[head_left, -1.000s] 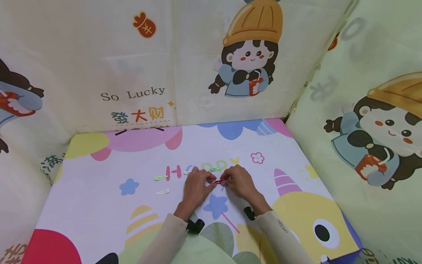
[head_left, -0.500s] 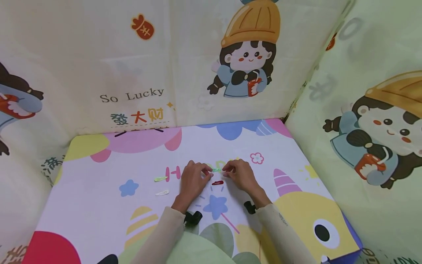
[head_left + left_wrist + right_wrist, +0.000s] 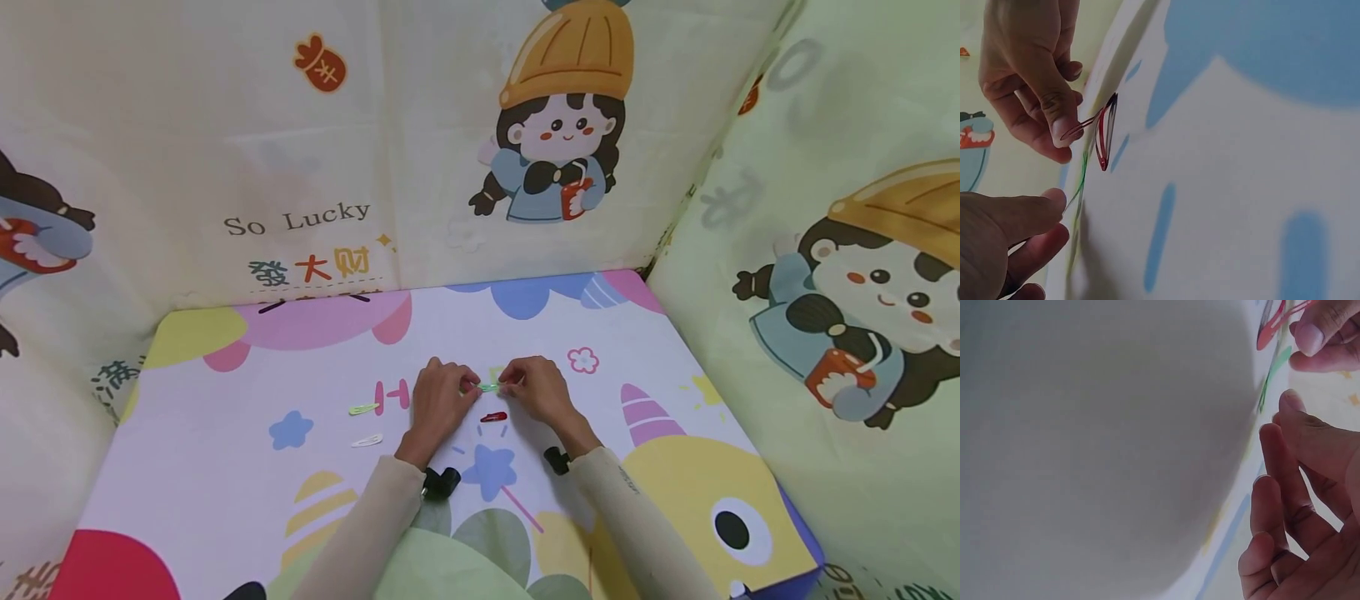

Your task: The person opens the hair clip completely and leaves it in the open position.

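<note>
Cartoon-print cloth walls [image 3: 225,125] on three sides, one reading "So Lucky", with a girl in an orange hat. Printed play mat [image 3: 225,483] below: stars, clouds, letters, a yellow one-eyed creature at lower right.

Left hand [image 3: 438,404] and right hand [image 3: 536,390] meet at mat centre, both in beige sleeves. Between their fingertips is a green hair clip [image 3: 490,387], held low over the mat, each hand pinching one end. Fingers of both hands curled in narrow, thumb against forefinger. In the left wrist view the green clip [image 3: 1080,181] shows only as a thin edge running from the left thumb towards the right hand [image 3: 1029,75]; exact contact on the right end is hard to tell there. In the right wrist view the green clip [image 3: 1272,372] runs off the right fingertips [image 3: 1292,403], left hand [image 3: 1325,334] above it.

Red hair clip [image 3: 493,417] lies flat on the mat just on the near side of the hands, untouched, sprung open in the left wrist view [image 3: 1105,134].

Off to the left, well apart from the hands: another green clip [image 3: 363,408] on the mat beside the pink letter H, and a white clip [image 3: 367,440] just nearer the person.

Black wrist camera mounts [image 3: 440,482] show under both forearms.
</note>
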{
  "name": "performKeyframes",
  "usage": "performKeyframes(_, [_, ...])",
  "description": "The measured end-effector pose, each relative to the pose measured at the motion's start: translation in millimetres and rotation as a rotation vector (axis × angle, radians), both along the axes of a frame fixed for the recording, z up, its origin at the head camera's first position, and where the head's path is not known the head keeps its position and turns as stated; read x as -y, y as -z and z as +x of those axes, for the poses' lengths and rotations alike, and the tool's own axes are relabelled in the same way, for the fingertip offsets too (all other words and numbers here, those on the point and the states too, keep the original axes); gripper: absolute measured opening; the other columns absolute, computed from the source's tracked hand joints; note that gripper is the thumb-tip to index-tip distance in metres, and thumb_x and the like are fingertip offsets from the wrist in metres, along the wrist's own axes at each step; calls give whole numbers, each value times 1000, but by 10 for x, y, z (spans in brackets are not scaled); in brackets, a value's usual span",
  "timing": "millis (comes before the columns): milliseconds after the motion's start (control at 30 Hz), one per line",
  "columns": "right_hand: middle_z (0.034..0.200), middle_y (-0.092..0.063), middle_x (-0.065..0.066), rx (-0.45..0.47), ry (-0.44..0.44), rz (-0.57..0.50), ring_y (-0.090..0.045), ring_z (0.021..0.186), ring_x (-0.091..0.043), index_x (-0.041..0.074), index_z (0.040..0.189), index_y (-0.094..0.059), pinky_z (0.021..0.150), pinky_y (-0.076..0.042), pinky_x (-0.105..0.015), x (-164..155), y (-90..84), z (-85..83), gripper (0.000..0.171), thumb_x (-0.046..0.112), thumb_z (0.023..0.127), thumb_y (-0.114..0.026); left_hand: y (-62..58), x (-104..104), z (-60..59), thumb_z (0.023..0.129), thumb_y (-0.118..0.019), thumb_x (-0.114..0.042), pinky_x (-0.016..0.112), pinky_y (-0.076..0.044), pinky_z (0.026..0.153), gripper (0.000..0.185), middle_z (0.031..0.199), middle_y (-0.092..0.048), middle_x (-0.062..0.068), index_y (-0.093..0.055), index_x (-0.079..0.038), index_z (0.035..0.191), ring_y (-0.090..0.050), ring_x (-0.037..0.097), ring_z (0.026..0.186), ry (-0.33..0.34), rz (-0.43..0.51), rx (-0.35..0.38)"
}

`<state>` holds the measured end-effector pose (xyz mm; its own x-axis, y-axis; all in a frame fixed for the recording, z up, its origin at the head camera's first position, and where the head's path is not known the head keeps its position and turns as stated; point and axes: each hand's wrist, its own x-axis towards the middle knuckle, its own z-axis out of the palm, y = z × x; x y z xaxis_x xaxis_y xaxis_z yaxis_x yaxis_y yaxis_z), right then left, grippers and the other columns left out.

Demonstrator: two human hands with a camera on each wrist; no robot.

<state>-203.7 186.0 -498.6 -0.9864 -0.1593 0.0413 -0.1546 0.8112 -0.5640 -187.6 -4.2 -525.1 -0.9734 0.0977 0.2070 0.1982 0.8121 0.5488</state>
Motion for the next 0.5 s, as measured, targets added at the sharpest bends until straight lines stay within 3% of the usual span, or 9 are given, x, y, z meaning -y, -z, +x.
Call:
performKeyframes(233, [81,-76,3,37,11,35,-62,74,-14,17,90,-82,74,-52,-33,62,14,-7,10,13,84,-90,51,-34,-36,86,-90,-30,34,-43,79,17,76,-69,-4,-84,-19,98,-48,17,80,5,-32,-16])
performKeyframes(500, [79,-75,2,26,6,38,-63,74,-15,16,88,-81,74,-53,-34,88,19,-25,8,11,86,-88,64,-46,-53,87,-89,-26,34,-43,78,12,76,-71,-3,-81,-18,91,-48,17,79,2,-7,-11])
